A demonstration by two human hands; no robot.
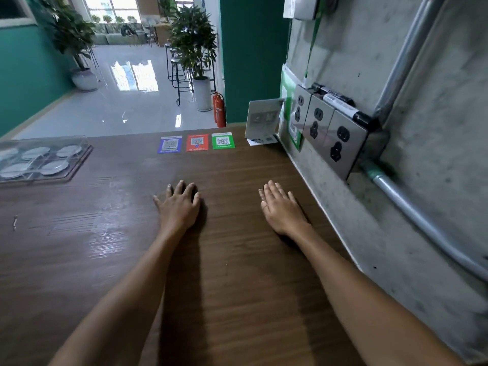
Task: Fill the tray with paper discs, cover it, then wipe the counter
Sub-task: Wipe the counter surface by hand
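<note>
While the fingers (182, 190) of the left hand (178, 207) and the right hand (281, 208) lie spread, flat and empty on the dark wood-grain bench (237, 260), the covered tray (39, 159) of paper discs (35, 153) sits well apart at the bench's far left. Three coloured code stickers (196, 142) line the far edge, steel sockets (327, 130) stud the concrete wall on the right, and beyond lies a glossy floor (126, 101) with potted plants (194, 48).

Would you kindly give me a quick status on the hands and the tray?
Left hand and right hand flat on counter, open, empty. Tray far left, discs inside, clear cover on. No cloth in view.
</note>
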